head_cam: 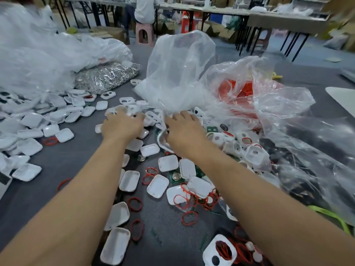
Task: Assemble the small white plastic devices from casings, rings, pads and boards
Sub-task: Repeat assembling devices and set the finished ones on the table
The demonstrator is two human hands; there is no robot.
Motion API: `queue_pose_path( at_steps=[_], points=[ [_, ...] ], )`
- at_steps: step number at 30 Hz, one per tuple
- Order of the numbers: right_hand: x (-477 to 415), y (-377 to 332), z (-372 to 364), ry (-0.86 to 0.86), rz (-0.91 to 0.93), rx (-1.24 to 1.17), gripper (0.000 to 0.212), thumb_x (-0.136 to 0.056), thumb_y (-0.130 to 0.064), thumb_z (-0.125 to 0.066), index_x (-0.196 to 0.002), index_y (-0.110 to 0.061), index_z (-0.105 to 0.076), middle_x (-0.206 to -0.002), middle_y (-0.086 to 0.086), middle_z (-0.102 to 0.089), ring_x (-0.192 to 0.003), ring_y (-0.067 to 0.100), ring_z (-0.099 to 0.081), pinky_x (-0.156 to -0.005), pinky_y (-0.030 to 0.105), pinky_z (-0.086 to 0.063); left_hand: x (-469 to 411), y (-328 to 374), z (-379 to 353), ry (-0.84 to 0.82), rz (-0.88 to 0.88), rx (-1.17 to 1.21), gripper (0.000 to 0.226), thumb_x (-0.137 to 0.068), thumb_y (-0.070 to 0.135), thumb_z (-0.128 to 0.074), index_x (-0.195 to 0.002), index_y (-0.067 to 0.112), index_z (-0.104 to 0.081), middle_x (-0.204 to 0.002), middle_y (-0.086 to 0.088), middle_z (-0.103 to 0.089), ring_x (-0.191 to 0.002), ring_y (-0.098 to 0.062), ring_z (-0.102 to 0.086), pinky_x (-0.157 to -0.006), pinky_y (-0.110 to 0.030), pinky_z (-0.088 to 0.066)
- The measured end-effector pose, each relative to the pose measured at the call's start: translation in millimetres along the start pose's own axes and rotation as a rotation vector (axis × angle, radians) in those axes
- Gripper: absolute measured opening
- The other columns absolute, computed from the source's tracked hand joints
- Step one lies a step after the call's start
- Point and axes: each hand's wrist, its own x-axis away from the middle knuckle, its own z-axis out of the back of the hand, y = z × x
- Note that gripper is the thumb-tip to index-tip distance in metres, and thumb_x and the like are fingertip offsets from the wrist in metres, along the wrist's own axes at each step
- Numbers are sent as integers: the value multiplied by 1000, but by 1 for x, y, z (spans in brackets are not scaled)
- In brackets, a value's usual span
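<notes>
Both arms reach forward over a grey table [73, 162] strewn with white casings. My left hand [122, 125] lies palm down on a heap of white casings with holes [134, 108], its fingers curled into the pile. My right hand [182, 129] rests at the foot of a clear plastic bag [178, 73]; its fingertips are hidden among the casings and bag film. Plain white casing halves [158, 186] and red rings [135, 204] lie scattered between my forearms. Green boards [175, 177] with coin cells peek out among them.
A bag of silver metal parts [107, 75] lies at the back left beside large clear bags [38, 54]. A bag of red rings [238, 91] sits at the right. A green strap [330, 215] lies at the right edge. A seated person [145, 8] and tables stand beyond.
</notes>
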Motion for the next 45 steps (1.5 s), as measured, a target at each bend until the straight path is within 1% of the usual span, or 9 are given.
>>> queue_pose_path(
  at_steps=[11, 15, 18, 22, 26, 29, 34, 40, 45],
  points=[
    [71, 37, 48, 172, -353, -375, 30, -83, -5, -66, -100, -26, -82, -107, 6, -75, -101, 27, -67, -90, 31, -54, 87, 69, -47, -311, -446, 312, 40, -93, 20, -65, -132, 10, -61, -135, -16, -60, -124, -36, -58, -101, -40, -51],
    [103, 55, 55, 267, -475, -603, 30, -90, -10, -64, -108, -29, -79, -118, -5, -75, -111, 14, -66, -91, 18, -44, 125, 82, -39, -348, -484, 437, 10, -68, 25, -62, -60, 29, -59, -73, 3, -67, -73, -23, -59, -54, -19, -41],
    [122, 67, 53, 352, -555, -780, 31, -96, -14, -63, -117, -32, -76, -126, -11, -72, -108, 0, -62, -86, 9, -44, 140, 77, -28, -279, -400, 598, 30, -61, 14, -60, -86, 26, -72, -76, 5, -72, -67, -15, -59, -56, -30, -50],
    [147, 73, 52, 311, -565, -1049, 50, -99, -9, -58, -140, -38, -59, -135, -14, -61, -114, -6, -59, -91, 22, -57, 155, 58, -23, -41, -265, 584, 65, -81, 0, -59, -141, 24, -57, -131, 5, -65, -110, -7, -61, -84, -7, -36],
    [169, 75, 50, 296, -509, -1044, 73, -86, 15, -49, -134, -39, -60, -130, -17, -62, -116, -14, -55, -94, 17, -50, 187, 46, -23, -28, -380, 514, 62, -84, 9, -59, -140, 35, -56, -135, 14, -62, -103, -2, -55, -79, -8, -38],
    [180, 71, 49, 465, -525, -993, 44, -93, 2, -59, -111, -39, -62, -104, -13, -73, -90, 0, -70, -72, 17, -56, 228, 42, -32, -166, -707, 408, 58, -82, 37, -58, -140, 45, -51, -136, 28, -56, -124, 6, -45, -102, -3, -29],
    [190, 66, 46, 595, -591, -786, 15, -95, -19, -68, -99, -32, -62, -78, -15, -70, -74, 6, -68, -68, 30, -55, 250, 34, -80, -209, -902, -81, 88, -89, 71, -33, -164, 35, -2, -170, 6, 13, -156, -12, 21, -128, -41, 7],
    [194, 66, 42, 487, -579, -772, 7, -97, -27, -69, -101, -23, -73, -87, -11, -73, -83, 9, -67, -78, 33, -55, 189, 55, -89, -106, -947, -98, 74, -98, 64, -39, -162, 36, -14, -173, 2, -7, -159, -19, -3, -129, -43, -3],
    [202, 74, 42, 551, -643, -735, 21, -90, -31, -68, -74, -18, -63, -63, -6, -62, -54, 7, -47, -51, 22, -37, 166, 67, -76, -51, -852, 58, 65, -100, 32, -60, -159, 31, -33, -168, 0, -27, -156, -16, -17, -128, -41, -10]
  ],
)
